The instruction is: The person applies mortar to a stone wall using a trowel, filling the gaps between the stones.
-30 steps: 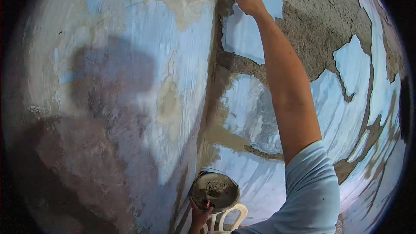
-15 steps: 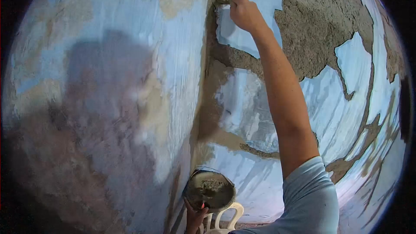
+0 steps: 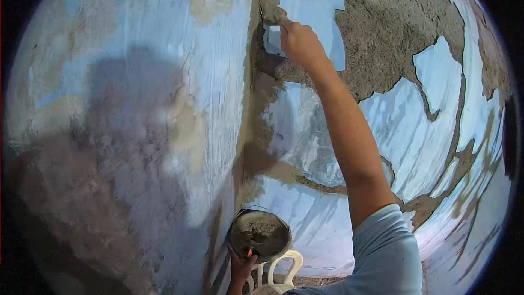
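Note:
My right hand (image 3: 303, 45) is closed in a fist near the corner, against the right-hand wall (image 3: 314, 0) with its peeling blue paint. What the fist grips is mostly hidden; I cannot tell its kind. Grey-brown mortar coats the wall strip beside the knuckles. Low in the view, my left hand (image 3: 241, 265) clasps the near side of a round dark bucket (image 3: 287, 245), its thumb up at the rim. Wet grey mortar (image 3: 265, 232) lies inside the bucket. A small red-orange piece (image 3: 249, 252) shows by the left thumb.
A pale plastic chair (image 3: 295, 265) stands under the bucket, close to the corner. The left wall (image 3: 218, 76) carries worn blue paint and a large shadow. Rough bare plaster (image 3: 393, 38) shows on the right wall, edged by flaking paint.
My right fist has moved down along the corner, baring more of the wall above it. The whole view has shifted slightly; my left hand stays on the bucket.

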The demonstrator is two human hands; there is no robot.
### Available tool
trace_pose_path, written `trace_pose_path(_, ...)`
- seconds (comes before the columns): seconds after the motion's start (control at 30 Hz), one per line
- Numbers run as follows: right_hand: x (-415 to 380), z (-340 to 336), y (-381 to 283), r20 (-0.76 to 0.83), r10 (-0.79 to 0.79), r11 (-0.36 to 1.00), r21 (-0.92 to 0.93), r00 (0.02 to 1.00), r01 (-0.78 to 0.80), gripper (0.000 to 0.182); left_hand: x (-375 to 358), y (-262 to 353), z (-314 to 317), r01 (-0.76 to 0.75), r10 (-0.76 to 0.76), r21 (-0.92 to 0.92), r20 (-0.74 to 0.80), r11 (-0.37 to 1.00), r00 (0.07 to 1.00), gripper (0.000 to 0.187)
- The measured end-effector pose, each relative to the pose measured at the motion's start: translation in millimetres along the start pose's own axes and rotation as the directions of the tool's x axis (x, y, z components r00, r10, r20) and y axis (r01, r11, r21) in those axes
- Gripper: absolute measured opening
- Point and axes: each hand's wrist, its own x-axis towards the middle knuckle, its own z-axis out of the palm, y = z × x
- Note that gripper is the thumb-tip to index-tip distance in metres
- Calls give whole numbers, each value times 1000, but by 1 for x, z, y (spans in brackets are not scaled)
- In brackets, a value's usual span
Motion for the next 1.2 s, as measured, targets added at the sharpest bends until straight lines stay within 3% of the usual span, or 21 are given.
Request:
trace_pose_path(0.13, -26, -17, -3, 18, -39, 998, 49, 999, 38, 25, -27, 61, 13, 28, -24, -122, 35, 992, 999, 124)
trace_pose_path(0.2, -33, -25, 5, 77, -52, 997, 55, 996, 48, 29, -16, 41, 9, 19, -13, -145, 41, 989, 999, 124)
trace_pose_path(0.3, -21, -50, 22, 45, -58, 970, 240, 997, 45, 32, -1, 8, 1, 40, -38, -68, 24, 997, 999, 125)
trace_pose_path(0.33, -3, -54, 29, -13, -54, 982, 179, 998, 56, 35, 5, -6, -2, 30, -29, -49, 16, 998, 999, 126)
trace_pose_path(0.37, 13, -66, 23, -61, -27, 984, 175, 998, 37, 35, 11, -20, -4, 20, -20, -30, 9, 999, 1000, 128)
trace_pose_path(0.43, 48, -95, 1, 101, 209, 911, 341, 973, -231, 35, 25, -45, -6, -48, 48, -47, -4, 998, 999, 134)
trace_pose_path(0.47, 79, -82, 24, -31, 86, 967, 242, 996, -76, 34, 0, 4, 1, 18, -7, -167, 63, 986, 998, 134)
trace_pose_path(0.5, 109, -69, 47, -147, -51, 990, 122, 988, 69, 34, 8, -11, -2, 53, -43, -202, 51, 978, 998, 134)
trace_pose_path(0.57, 137, -73, 44, -222, -130, 981, 113, 966, 158, 33, 22, -33, -7, 118, -115, -271, 28, 955, 993, 134)
trace_pose_path(0.67, 174, -77, 35, -185, -85, 989, 102, 979, 105, 37, -12, 6, 3, 103, -86, -197, 92, 975, 992, 115)
trace_pose_path(0.7, 188, -75, 37, -145, -37, 994, 99, 989, 52, 40, -12, 3, 5, 23, -4, -210, 89, 977, 996, 114)
trace_pose_path(0.73, 213, -61, 56, -241, -211, 977, -67, 947, 200, 37, -9, 6, 7, 1, 17, -206, 84, 978, 996, 115)
trace_pose_path(0.83, 223, -65, 35, -129, -35, 999, -2, 991, 36, 37, -3, 11, 8, 11, 3, -197, 70, 980, 998, 116)
trace_pose_path(0.87, 226, -64, 30, -87, -39, 995, -97, 995, 31, 38, -1, 11, 9, 8, 5, -193, 71, 981, 997, 116)
trace_pose_path(1.0, 198, -79, 14, -89, -70, 997, 12, 994, 71, 36, -2, 17, 8, 18, -4, -202, 68, 979, 998, 117)
trace_pose_path(1.1, 185, -78, 22, 51, -55, 995, -76, 997, 59, 35, -3, 22, 7, 35, -23, -199, 61, 979, 998, 118)
trace_pose_path(1.13, 169, -76, 23, 27, -153, 988, -29, 988, 154, 35, -3, 24, 8, 42, -30, -198, 61, 979, 998, 118)
trace_pose_path(1.2, 156, -70, 25, 67, -110, 989, -94, 992, 116, 35, -8, 32, 8, 67, -57, -189, 58, 980, 997, 119)
